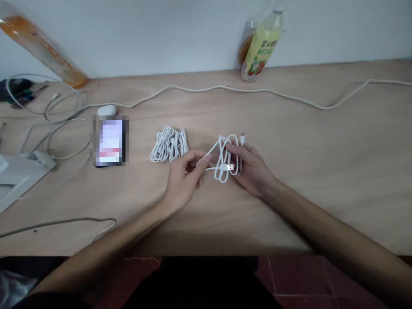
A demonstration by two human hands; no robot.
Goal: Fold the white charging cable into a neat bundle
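Right hand point(252, 169) holds looped white USB cable point(227, 167); left hand point(185, 176) pinches strand point(215, 168). Best keep loops even, behind front edge of wooden desk point(219, 231).

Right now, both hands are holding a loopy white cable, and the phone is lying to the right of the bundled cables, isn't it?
Not quite: in the head view, the phone lies to the left of the bundled cables. The left hand and right hand do hold a loopy white cable.
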